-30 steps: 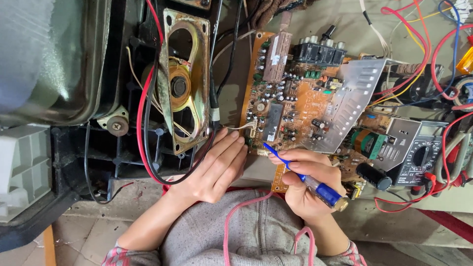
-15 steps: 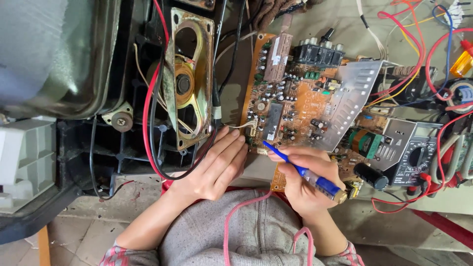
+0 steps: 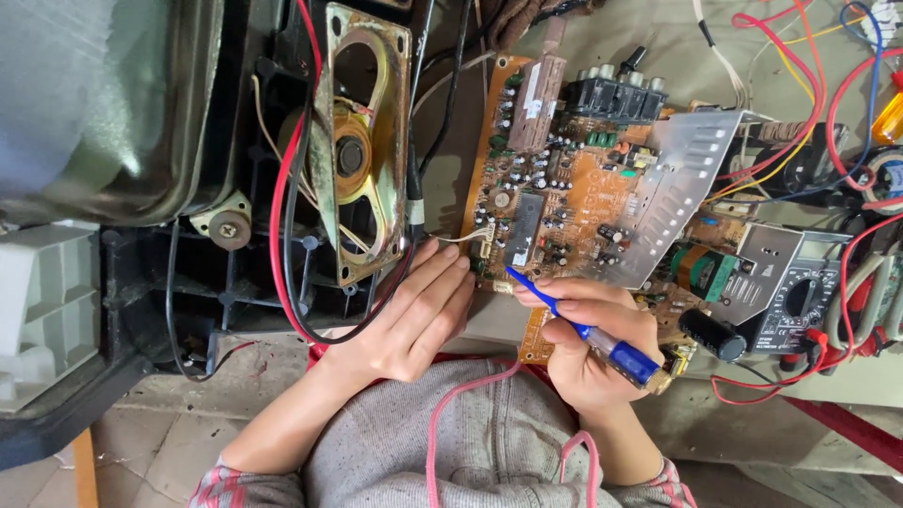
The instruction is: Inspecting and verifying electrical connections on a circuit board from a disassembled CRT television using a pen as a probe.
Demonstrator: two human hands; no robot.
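My right hand [image 3: 593, 343] grips a blue pen-shaped tool [image 3: 578, 326] whose tip touches the near edge of an orange circuit board [image 3: 574, 198]. My left hand [image 3: 414, 315] lies flat with fingers together, its fingertips at the board's left corner beside a small white connector [image 3: 482, 243]. A bent metal heat sink [image 3: 682, 188] rises from the board's right part. The board carries several chips, capacitors and a row of black sockets at its far edge.
A rusty oval speaker [image 3: 362, 141] with red and black wires sits left of the board, inside a black plastic housing [image 3: 141, 292] holding a picture tube [image 3: 94, 94]. A multimeter [image 3: 800, 296] and tangled red, yellow and blue leads lie at right.
The view has drifted slightly; the speaker and housing appear a little further right. Both hands stay in place at the board's near edge, the tool still held.
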